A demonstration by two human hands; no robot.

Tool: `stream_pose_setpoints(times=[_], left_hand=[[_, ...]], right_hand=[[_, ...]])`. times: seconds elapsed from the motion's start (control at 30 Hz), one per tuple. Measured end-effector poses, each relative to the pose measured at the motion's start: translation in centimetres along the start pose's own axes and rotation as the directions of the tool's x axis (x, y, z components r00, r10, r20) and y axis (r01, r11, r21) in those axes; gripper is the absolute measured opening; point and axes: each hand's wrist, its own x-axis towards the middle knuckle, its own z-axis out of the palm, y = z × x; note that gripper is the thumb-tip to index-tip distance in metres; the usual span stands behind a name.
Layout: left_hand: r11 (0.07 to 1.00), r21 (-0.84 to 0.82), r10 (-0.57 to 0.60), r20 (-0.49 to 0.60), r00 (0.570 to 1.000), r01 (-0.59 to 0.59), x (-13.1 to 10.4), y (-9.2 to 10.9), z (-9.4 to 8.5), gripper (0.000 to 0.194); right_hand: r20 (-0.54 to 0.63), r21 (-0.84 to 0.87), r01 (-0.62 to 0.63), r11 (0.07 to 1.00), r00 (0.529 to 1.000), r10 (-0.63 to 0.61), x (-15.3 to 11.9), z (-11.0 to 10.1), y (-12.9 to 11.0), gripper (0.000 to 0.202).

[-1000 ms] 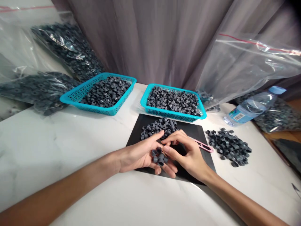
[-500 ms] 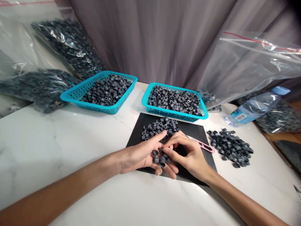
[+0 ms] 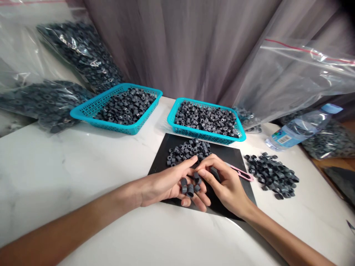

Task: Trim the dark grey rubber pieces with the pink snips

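Note:
My left hand [image 3: 172,184] is turned palm up, with several small dark grey plastic caps [image 3: 190,190] resting on its palm and fingers. Above that palm, my right hand [image 3: 222,181] pinches one grey cap [image 3: 197,178] between thumb and fingertips. Both hands are over a black mat [image 3: 159,159]. On the mat behind them lies a loose heap of grey pieces with holes [image 3: 188,149], partly hidden by my hands. A pink utility knife [image 3: 244,175] lies at the mat's right side, its blade end partly behind my right hand.
Two turquoise baskets, the left one [image 3: 133,129] and the right one [image 3: 205,137], hold many grey pieces. A pile of grey caps [image 3: 273,175] lies right of the mat. Behind it a water bottle [image 3: 302,127] leans. Plastic bags [image 3: 80,55] of pieces stand at both sides.
My right fingertips have shifted slightly right with the cap. The caps in my left palm have rolled a little. Baskets and piles stay put.

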Motion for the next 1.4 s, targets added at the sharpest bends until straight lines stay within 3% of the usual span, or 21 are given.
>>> stream_pose_setpoints(times=[0.33, 0.53, 0.8, 1.17, 1.4], left_hand=[[0.997, -0.015, 0.080, -0.081, 0.993, -0.081, 0.06, -0.27, -0.28, 0.049], [0.996, -0.008, 0.093, -0.104, 0.990, -0.094, 0.05, -0.31, 0.04, 0.030], [0.988, 0.095, 0.134, -0.123, 0.983, -0.123, -0.17, 0.26, -0.06, 0.027], [0.994, 0.044, 0.105, -0.128, 0.986, -0.100, 0.01, 0.01, -0.03, 0.028], [0.998, -0.003, 0.059, -0.154, 0.986, -0.060, 0.33, -0.03, -0.22, 0.029]], right_hand=[[-0.038, 0.042, 0.052, 0.998, 0.998, -0.050, -0.13, 0.24, 0.16, 0.013], [-0.041, -0.009, 0.105, 0.994, 0.994, -0.106, -0.44, 0.34, 0.12, 0.015], [-0.029, -0.048, 0.110, 0.993, 0.993, -0.112, -0.46, 0.43, 0.29, 0.015], [-0.051, -0.040, 0.106, 0.994, 0.993, -0.108, -0.32, 0.43, 0.51, 0.015], [-0.157, -0.144, 0.047, 0.989, 0.985, -0.070, -0.16, 0.31, -0.02, 0.014]])
